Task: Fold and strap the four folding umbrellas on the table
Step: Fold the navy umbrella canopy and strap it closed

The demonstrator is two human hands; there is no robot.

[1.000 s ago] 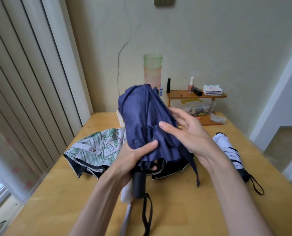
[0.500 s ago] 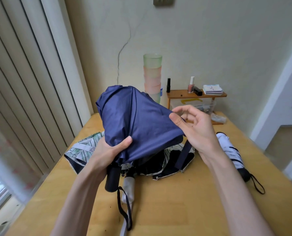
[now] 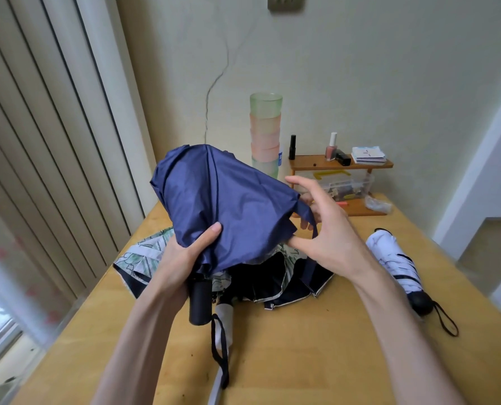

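A navy blue umbrella (image 3: 220,200) is held above the table, its canopy loose and bunched, its black handle (image 3: 200,301) pointing down. My left hand (image 3: 182,258) grips it where the canopy meets the handle. My right hand (image 3: 328,229) is at the canopy's right edge, fingers pinching the blue strap (image 3: 310,214). Beneath it lies an unfolded umbrella (image 3: 272,276) with a green leaf print and black lining. A white umbrella (image 3: 395,258), folded and strapped, lies at the right.
A stack of pastel cups (image 3: 265,133) stands at the back of the wooden table (image 3: 316,361). A small wooden shelf (image 3: 341,165) with bottles, cards and a clear box sits at the back right. Vertical blinds (image 3: 47,141) hang on the left.
The blue umbrella tilted from upright to leaning left, and its canopy spread out. My right hand moved from the canopy's side to its right edge and took the strap.
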